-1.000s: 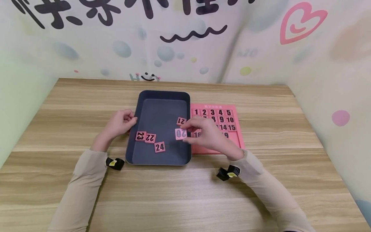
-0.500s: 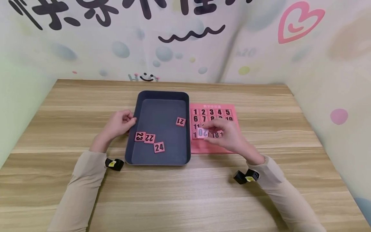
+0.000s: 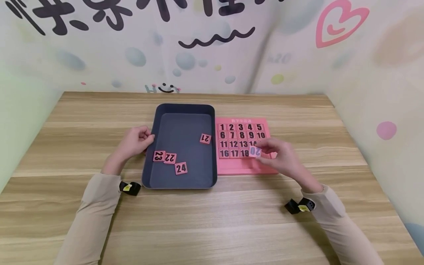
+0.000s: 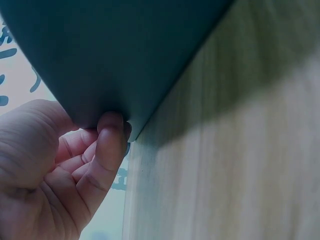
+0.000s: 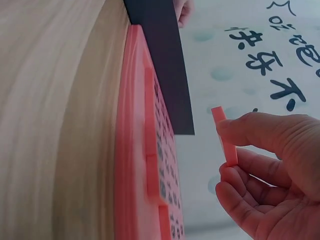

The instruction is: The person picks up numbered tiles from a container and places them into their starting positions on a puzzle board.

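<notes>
My right hand (image 3: pixel 282 156) pinches a pink number tile marked 20 (image 3: pixel 255 151) between thumb and fingers. In the right wrist view the tile (image 5: pixel 226 140) is seen edge-on, raised off the pink number board (image 5: pixel 132 150). On the board (image 3: pixel 241 167), tiles run in order from 1 at the upper left, with 18 beside the held tile; my hand and the tile cover part of the right side. My left hand (image 3: pixel 134 141) grips the left edge of the dark grey tray (image 3: pixel 185 127), its fingers at the tray wall (image 4: pixel 115 60) in the left wrist view.
Inside the tray lie tile 21 (image 3: pixel 205 138), tile 23 (image 3: pixel 159 156), tile 22 (image 3: pixel 170 158) and tile 24 (image 3: pixel 181 168). The tray stands right against the board's left side on a wooden table (image 3: pixel 198 224). A printed wall covering (image 3: pixel 198 55) rises behind.
My right hand has carried tile 20 out from over the tray and rightward across the board to its right side. The left hand stays at the tray's edge.
</notes>
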`<state>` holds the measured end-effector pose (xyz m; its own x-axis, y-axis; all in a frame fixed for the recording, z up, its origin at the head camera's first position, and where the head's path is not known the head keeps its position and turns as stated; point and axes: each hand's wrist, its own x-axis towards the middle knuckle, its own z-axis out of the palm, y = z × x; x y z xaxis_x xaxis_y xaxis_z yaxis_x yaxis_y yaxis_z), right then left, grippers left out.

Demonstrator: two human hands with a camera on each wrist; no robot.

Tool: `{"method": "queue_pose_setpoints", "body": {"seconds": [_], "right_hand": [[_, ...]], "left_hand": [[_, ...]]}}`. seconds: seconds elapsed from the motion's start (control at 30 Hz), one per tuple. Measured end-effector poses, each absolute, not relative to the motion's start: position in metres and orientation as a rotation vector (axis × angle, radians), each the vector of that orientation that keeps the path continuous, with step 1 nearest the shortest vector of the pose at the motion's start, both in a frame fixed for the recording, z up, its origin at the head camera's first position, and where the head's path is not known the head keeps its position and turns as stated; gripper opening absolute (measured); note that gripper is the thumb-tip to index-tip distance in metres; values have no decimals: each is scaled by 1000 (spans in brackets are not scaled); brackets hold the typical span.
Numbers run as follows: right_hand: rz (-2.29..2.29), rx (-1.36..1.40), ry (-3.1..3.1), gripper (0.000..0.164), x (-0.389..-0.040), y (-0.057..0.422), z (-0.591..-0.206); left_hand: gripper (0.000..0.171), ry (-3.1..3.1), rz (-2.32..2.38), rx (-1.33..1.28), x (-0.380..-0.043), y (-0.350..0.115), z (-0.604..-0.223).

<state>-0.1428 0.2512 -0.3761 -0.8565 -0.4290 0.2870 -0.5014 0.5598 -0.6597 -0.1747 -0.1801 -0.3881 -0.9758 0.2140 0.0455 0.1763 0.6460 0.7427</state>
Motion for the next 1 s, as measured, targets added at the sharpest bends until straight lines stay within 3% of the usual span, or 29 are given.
{"method": "queue_pose_setpoints", "body": {"seconds": [0.53,1.0], "right_hand": [[1105,578,-2810,33,-139,277,-393],[1105,558,-2817,26,-145,273,-400]], "left_hand": [[11,2823,1246,336,-174,-180,-387],[11,2828,1238,341,-175,-180,-388]]}}
